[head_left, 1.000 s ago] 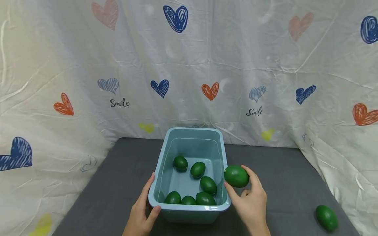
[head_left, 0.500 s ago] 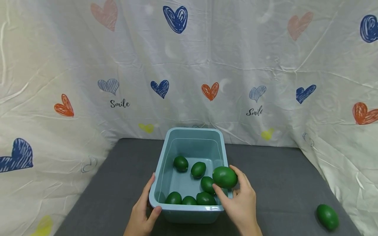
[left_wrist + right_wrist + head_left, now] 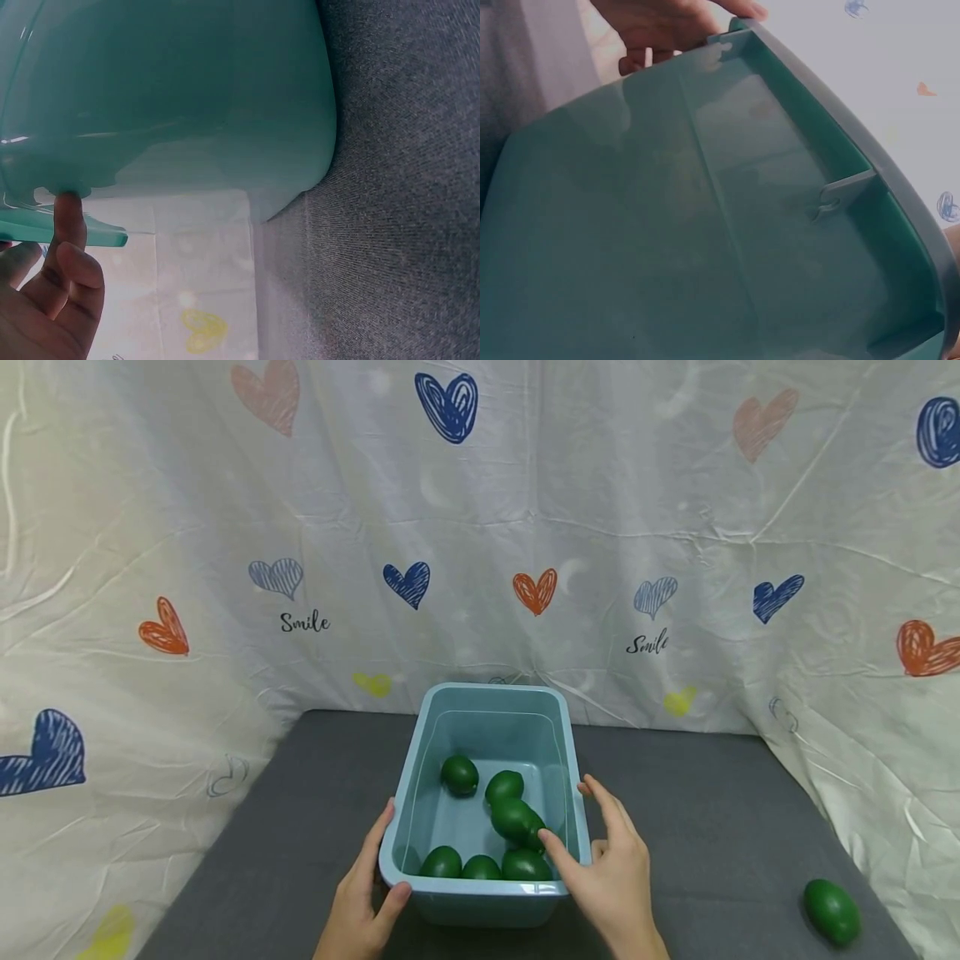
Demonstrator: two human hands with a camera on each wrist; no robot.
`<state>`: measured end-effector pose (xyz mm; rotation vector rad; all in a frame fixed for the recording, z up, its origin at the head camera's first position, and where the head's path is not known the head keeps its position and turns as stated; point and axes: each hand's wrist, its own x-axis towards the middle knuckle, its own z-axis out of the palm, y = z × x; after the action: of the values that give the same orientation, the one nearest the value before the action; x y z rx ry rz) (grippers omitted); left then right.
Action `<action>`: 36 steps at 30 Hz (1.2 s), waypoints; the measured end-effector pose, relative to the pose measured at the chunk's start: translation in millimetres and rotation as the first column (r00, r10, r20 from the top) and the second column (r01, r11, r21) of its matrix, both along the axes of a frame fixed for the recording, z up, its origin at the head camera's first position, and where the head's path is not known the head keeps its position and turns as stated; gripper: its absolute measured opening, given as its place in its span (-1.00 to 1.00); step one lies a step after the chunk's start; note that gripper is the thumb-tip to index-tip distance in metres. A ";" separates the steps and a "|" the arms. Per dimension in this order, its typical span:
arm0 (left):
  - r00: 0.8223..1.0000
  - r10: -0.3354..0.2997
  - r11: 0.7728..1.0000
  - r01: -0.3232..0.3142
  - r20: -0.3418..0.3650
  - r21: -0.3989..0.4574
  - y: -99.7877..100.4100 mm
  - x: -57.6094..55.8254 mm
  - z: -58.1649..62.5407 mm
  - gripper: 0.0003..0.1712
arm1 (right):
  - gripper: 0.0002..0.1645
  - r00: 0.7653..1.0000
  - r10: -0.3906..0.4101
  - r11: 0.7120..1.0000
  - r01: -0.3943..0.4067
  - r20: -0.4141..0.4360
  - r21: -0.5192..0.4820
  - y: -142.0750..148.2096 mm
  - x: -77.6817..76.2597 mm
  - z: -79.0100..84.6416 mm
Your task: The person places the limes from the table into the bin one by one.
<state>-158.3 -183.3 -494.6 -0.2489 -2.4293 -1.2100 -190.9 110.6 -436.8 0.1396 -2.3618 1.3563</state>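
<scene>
A light-blue plastic bin [image 3: 483, 906] stands on the dark cloth. My left hand [image 3: 363, 893] grips its near left corner, thumb on the front rim and fingers along the left side; in the left wrist view fingertips [image 3: 69, 214] touch the outer wall. My right hand [image 3: 611, 868] hovers over the right rim, thumb and fingers spread with nothing between them. A dark-green lime-like fruit [image 3: 513, 818] is just left of that thumb, overlapping others inside the bin. More such fruits [image 3: 459, 775] lie on the bin's floor, several along the near wall.
One more green fruit [image 3: 831, 912] lies on the dark grey cloth [image 3: 712, 827] at the right. A white curtain [image 3: 480, 527] printed with hearts hangs behind and along both sides.
The right hand has carried the fruit leftward over the rim and let it go; the fruit is now lower, inside the bin. The left hand has stayed at the bin's corner.
</scene>
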 end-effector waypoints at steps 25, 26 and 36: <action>0.999 -0.030 0.999 0.031 -0.022 0.038 0.8 -0.5 0.3 0.02 | -0.15 0.993 -0.084 0.996 0.085 -0.081 0.013 33.5 0.8 -17.0; 0.999 -0.030 0.999 0.031 -0.021 0.038 0.8 -0.6 0.6 0.02 | -0.16 0.993 -0.094 0.995 0.096 -0.077 0.018 36.3 0.6 -18.0; 1.000 -0.014 1.000 0.014 -0.005 0.018 0.5 0.9 0.6 0.02 | -0.18 0.986 -0.158 0.984 0.162 -0.049 0.078 55.6 2.4 -34.9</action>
<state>-157.4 -182.9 -494.0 -0.2640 -2.4147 -1.2357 -188.6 166.2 -471.6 0.0015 -2.3385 1.1709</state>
